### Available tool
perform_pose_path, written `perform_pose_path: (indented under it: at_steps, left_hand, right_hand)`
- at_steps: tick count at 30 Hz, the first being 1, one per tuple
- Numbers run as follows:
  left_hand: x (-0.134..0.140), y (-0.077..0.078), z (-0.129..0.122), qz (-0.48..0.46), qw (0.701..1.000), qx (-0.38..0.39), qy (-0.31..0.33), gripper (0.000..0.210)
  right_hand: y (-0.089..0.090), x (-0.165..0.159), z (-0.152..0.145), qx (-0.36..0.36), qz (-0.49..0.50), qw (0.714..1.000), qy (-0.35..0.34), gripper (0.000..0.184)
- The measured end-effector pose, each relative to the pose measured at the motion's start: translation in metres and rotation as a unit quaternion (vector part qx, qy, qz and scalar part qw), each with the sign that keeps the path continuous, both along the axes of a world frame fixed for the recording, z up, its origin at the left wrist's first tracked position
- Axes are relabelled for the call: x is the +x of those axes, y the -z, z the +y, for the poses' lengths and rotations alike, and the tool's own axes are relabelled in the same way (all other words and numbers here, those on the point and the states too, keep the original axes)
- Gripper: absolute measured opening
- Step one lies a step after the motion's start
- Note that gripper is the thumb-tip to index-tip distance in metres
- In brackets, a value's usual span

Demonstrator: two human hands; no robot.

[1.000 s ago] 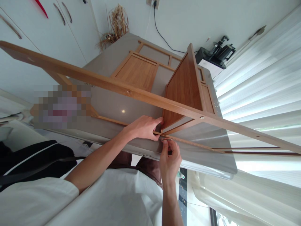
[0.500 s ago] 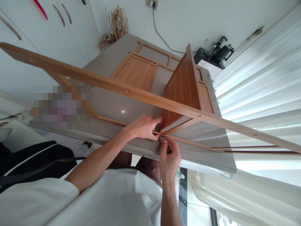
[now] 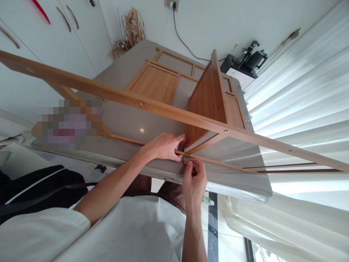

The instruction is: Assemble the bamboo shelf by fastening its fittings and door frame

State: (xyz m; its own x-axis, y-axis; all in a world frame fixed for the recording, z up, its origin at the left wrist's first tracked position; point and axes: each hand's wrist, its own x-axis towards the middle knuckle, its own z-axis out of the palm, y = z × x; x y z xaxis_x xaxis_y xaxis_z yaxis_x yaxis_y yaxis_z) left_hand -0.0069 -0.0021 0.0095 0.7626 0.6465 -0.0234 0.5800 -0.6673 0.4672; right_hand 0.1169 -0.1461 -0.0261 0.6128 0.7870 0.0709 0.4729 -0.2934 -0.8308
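My left hand is wrapped round the thin lower wooden rail of a frame, right by the corner of an upright wooden panel. Close beside it, my right hand pinches a small thin metal hex key against the outer side of the rail, below the panel's corner. The key's tip and whatever it meets are too small to make out. Above both hands, a long upper wooden rail with bolt holes slants across the view.
The frame stands on a grey table. Another panelled wooden frame lies flat behind. A black coffee machine stands at the back right, near white curtains. Dried plants are at the back left. A blurred patch covers the left end.
The view has shifted slightly, so the scene sits a little further left. Both hands keep their places at the rail, with the hex key still in my right fingers.
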Motion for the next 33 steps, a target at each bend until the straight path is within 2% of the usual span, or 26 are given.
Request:
perform_pose_path:
  at_steps: [8, 13, 20, 33]
  left_hand:
    - [0.000, 0.000, 0.000, 0.007, 1.000, -0.003, -0.007, 0.044]
    - [0.001, 0.000, -0.001, 0.004, 1.000, -0.009, -0.006, 0.045]
    - [0.000, 0.001, -0.002, -0.001, 1.000, 0.001, -0.010, 0.043]
    - [0.001, 0.003, -0.002, -0.006, 1.000, -0.001, -0.018, 0.047]
  right_hand:
    - [0.012, 0.000, -0.012, 0.039, -0.074, 0.996, -0.033, 0.022]
    - [0.024, -0.002, -0.013, 0.090, -0.137, 0.984, -0.073, 0.022]
    - [0.028, -0.001, -0.009, 0.130, -0.193, 0.966, -0.109, 0.021]
    - [0.033, -0.006, -0.003, 0.137, -0.216, 0.965, -0.060, 0.021]
